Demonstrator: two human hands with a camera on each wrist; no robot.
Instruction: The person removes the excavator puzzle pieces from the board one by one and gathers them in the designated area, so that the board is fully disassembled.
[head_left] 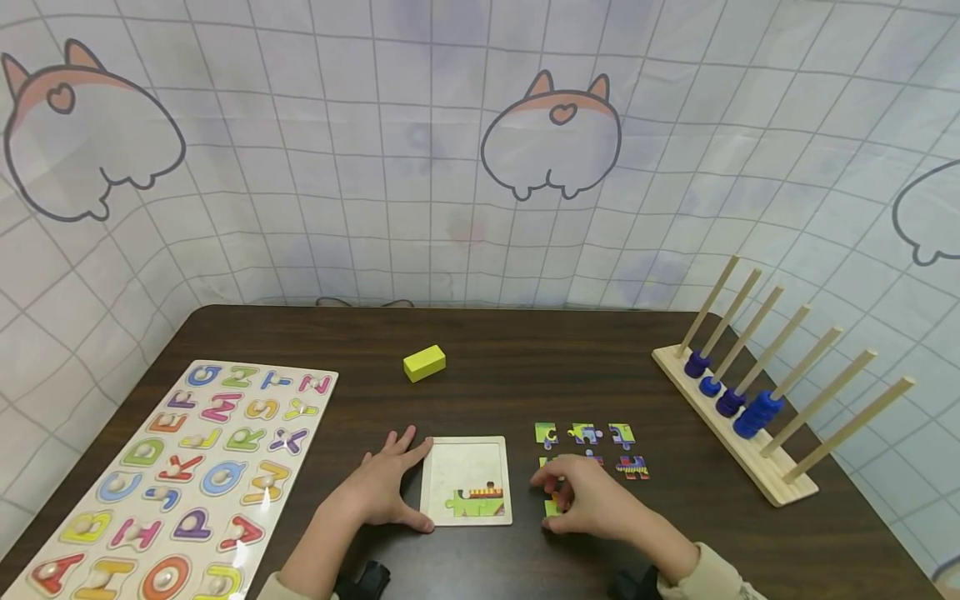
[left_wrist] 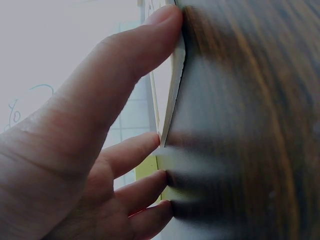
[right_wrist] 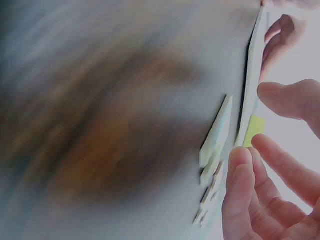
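Observation:
A small square puzzle tray (head_left: 461,465) lies on the table, with a few joined pieces (head_left: 475,505) in its lower right part. My left hand (head_left: 378,486) spreads along the tray's left side; its thumb and index finger touch the edge, as the left wrist view also shows. To the right of the tray, my right hand (head_left: 592,493) hovers over loose puzzle pieces. Its thumb and index finger are apart, with nothing between them. A green puzzle piece (head_left: 552,507) shows beside the thumb. The hand partly hides other pieces, while a red and blue piece (head_left: 632,467) lies uncovered.
An alphabet board (head_left: 191,487) with knobbed letters covers the table's left side. A yellow block (head_left: 424,363) lies behind the tray. On the right stands a wooden peg rack (head_left: 738,433) with tall pegs and blue beads. A patterned cloth (head_left: 420,167) hangs behind the table.

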